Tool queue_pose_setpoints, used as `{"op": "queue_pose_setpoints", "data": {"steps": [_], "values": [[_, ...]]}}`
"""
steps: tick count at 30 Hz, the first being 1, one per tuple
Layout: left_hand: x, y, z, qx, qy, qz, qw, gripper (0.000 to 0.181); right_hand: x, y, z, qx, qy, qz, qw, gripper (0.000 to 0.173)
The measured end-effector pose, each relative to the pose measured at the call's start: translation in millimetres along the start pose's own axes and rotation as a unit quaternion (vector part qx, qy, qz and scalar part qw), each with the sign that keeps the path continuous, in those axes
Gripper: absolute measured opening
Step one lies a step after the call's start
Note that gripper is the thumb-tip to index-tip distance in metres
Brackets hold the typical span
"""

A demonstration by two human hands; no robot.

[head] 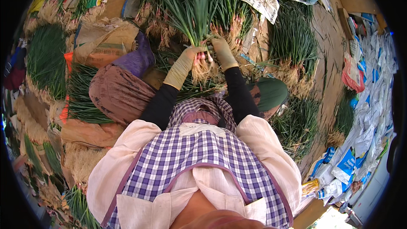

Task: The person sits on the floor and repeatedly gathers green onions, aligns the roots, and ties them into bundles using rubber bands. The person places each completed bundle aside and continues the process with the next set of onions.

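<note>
A bunch of scallions (197, 16) with long green leaves, pinkish-white bulbs and stringy roots stands upright in front of me. My left hand (191, 54), in a tan rubber glove, is shut around its stems just above the bulbs. Gloved the same way, my right hand (222, 50) is at the right side of the bunch, its fingertips pinching a thin stem or strip of skin near the bulbs. The pale roots (203, 72) hang below the left hand. Loose green leaves (203, 89) lie under both hands, between my knees.
More rooted scallions lie in piles at the right (292, 38) and far left (47, 60). A brown sack (103, 43) and an orange-edged bundle (86, 95) sit by my left knee. Crumpled white and blue plastic bags (369, 114) are heaped along the right side.
</note>
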State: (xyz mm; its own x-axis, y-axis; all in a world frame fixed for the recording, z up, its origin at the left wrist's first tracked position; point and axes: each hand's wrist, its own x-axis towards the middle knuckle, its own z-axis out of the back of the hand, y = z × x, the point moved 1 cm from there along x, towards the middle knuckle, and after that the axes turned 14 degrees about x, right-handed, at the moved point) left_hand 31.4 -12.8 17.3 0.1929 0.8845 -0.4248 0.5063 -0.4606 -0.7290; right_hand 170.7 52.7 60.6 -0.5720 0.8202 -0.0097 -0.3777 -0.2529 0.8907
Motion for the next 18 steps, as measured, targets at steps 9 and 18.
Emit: {"op": "queue_pose_setpoints", "data": {"steps": [9, 18], "values": [[-28, -20, -21, 0.116, 0.151, -0.039, 0.981, 0.028, -22, -63, -11, -0.078, 0.112, -0.024, 0.99, 0.02], [24, -11, 22, -0.103, 0.12, -0.197, 0.968, 0.03, 43, -40, 92, -0.124, -0.07, -0.141, 0.98, 0.037]]}}
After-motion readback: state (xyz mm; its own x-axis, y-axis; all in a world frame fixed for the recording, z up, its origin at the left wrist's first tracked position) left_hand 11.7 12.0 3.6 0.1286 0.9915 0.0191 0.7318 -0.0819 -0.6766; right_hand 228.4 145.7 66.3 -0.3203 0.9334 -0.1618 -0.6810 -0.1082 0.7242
